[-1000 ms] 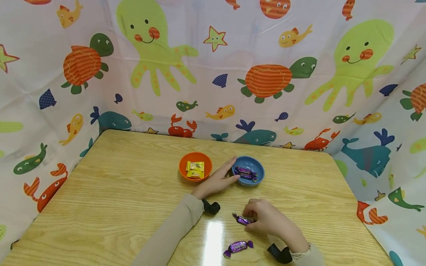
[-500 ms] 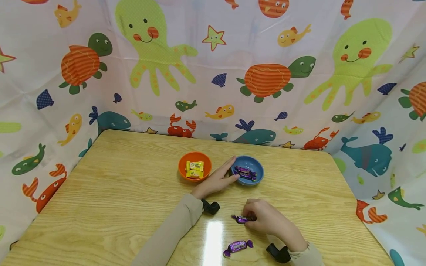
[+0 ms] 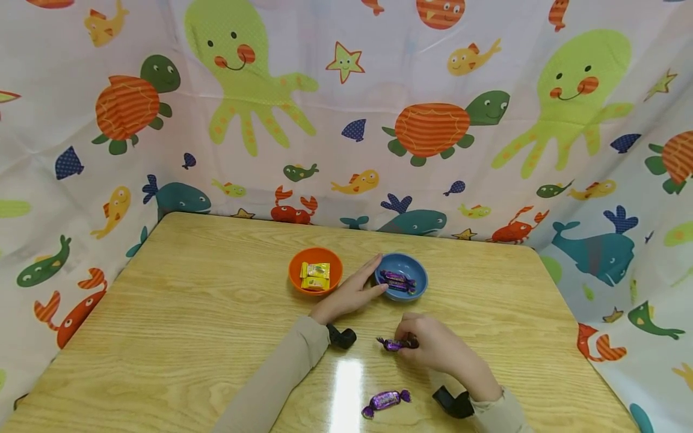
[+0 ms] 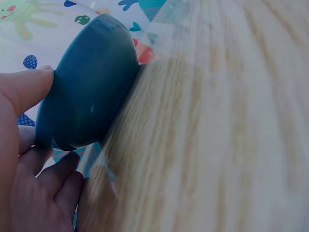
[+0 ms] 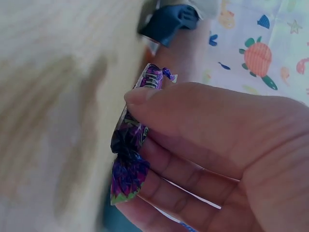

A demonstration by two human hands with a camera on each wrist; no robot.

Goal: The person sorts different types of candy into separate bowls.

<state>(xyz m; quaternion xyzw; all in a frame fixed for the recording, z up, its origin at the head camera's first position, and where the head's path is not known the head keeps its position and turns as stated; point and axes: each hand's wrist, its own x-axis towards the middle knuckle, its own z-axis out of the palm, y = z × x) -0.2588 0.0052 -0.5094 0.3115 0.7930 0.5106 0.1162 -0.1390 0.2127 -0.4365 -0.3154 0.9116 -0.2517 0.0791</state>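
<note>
My left hand (image 3: 349, 293) rests against the near left side of a small blue bowl (image 3: 419, 288), its thumb and fingers spread along the outer wall. In the left wrist view the thumb touches the bowl's side (image 4: 91, 87). Two purple-wrapped candies (image 3: 397, 281) lie inside this bowl. My right hand (image 3: 433, 343) pinches another purple candy (image 3: 391, 344) just above the table. In the right wrist view the thumb presses on the candy's twisted wrapper (image 5: 130, 164), with fingers behind it. One more purple candy (image 3: 387, 400) lies on the table nearer to me.
An orange bowl (image 3: 294, 282) with yellow-wrapped candies (image 3: 316, 275) stands left of the blue one, close to my left forearm. The wooden table (image 3: 216, 300) ends at a curtain (image 3: 303, 72) printed with sea animals. Black straps sit at both wrists.
My right hand has pinched the purple candy and raised it slightly off the table. My left hand stays at the blue bowl. The head view has shifted a little.
</note>
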